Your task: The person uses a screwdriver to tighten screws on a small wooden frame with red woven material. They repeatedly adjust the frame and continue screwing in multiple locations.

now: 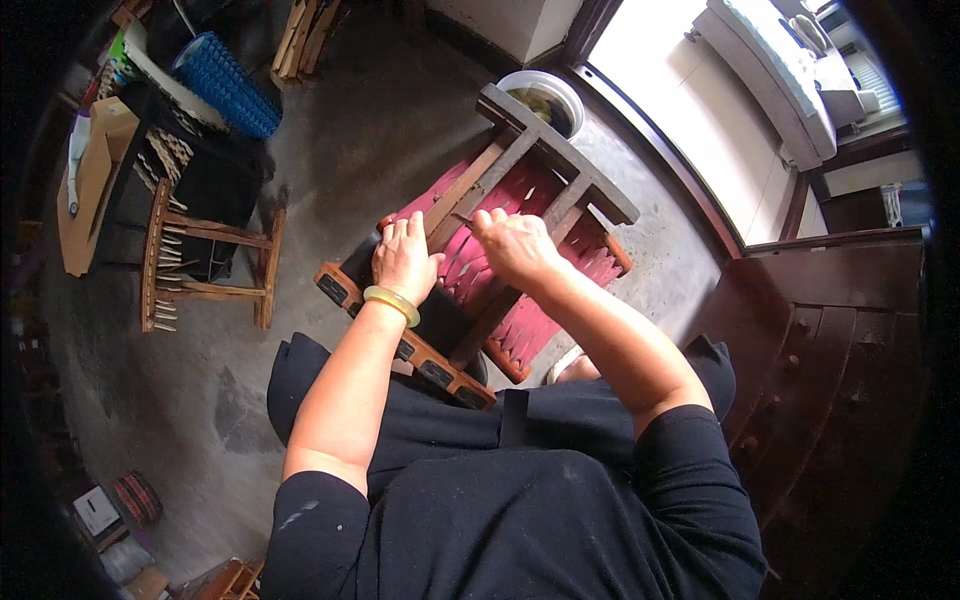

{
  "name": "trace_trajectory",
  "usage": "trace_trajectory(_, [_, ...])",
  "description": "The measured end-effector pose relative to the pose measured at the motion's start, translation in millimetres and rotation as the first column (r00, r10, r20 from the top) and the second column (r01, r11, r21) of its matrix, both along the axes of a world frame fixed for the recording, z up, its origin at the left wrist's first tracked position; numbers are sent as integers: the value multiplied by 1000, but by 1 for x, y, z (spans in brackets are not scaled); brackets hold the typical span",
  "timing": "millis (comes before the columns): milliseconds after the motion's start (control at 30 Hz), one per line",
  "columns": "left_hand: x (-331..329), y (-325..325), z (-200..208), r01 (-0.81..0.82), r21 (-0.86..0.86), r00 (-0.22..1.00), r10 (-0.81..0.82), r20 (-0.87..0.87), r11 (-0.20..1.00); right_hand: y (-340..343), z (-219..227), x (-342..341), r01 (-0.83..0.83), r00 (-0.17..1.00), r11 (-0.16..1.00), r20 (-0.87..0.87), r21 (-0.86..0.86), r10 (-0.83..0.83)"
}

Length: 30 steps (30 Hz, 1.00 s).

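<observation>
In front of my lap lies a wooden folding stool [513, 152], tipped so that its dark legs and crossbars face up. Pink woven strips [527, 325] are strung across it. My left hand [405, 259], with a pale bangle [392, 303] at the wrist, rests at the left side of the stool, fingers stretched and thumb apart. Over the middle of the weave my right hand [517, 248] is closed, back of the hand up. A thin dark bit shows by its fingertips, too small to name. The palms are hidden.
A white bucket [566, 92] stands just beyond the stool, near a doorway sill. To the left are a small wooden frame with pale cords [265, 275], a blue textured roll [228, 85] and an open cardboard box [85, 190]. A dark wooden door [830, 370] is at the right.
</observation>
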<state>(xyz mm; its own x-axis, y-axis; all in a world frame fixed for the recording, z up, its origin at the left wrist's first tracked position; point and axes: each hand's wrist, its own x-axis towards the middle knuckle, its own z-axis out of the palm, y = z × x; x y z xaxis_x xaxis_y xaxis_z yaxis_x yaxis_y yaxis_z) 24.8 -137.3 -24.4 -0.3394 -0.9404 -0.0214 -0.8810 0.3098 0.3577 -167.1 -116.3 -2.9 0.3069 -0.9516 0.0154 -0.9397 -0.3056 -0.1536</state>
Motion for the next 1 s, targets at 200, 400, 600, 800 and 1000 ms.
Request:
trace_trajectory(200, [-6,-4,-1,-38,28,999,39,-31,999,-8,-13,11,0,996,1000,-84,-31,-2])
trace_trajectory(400, [-11,-3,-1,-65,19,997,64,36,998,-13,-13,11,0,978,999,-206,-37,-7])
trace_trajectory(600, [-11,-3,-10,-22,-87,993,32,113,996,-49,-9,-37,129,960,984,-231,-126,-156])
trace_trajectory(800, [-8,-7,-10,-27,-116,992,41,121,993,-71,-8,-52,203,942,945,-212,-256,-259])
trace_trajectory(1000, [-9,-5,-18,-45,-111,993,57,106,993,-15,-8,13,-34,961,999,-276,-31,24])
